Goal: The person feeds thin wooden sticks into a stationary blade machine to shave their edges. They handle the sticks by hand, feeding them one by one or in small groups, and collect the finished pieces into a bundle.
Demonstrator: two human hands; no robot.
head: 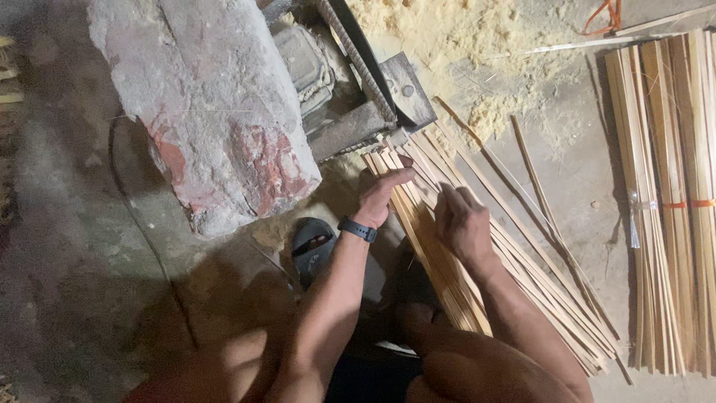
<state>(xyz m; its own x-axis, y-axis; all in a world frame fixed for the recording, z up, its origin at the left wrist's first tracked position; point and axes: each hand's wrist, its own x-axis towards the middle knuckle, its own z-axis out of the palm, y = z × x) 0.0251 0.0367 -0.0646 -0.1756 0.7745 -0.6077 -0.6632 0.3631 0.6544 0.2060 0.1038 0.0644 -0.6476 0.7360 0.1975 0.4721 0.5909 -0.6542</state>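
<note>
A loose pile of long thin bamboo strips (537, 291) lies on the floor, its far end at a metal machine (373, 104). My left hand (382, 192), with a dark watch on the wrist, rests flat on the left edge of the pile near the machine, fingers stretched out. My right hand (461, 222) lies on top of the strips a little to the right, fingers curled over several of them. Whether it grips any strip is hidden by the back of the hand.
A big plastered brick block (209, 112) stands left of the machine. Sawdust (462, 45) covers the floor behind it. Tied bundles of strips (671, 201) lie at the right. A dark sandal (313, 246) sits by my left forearm. My knees are at the bottom.
</note>
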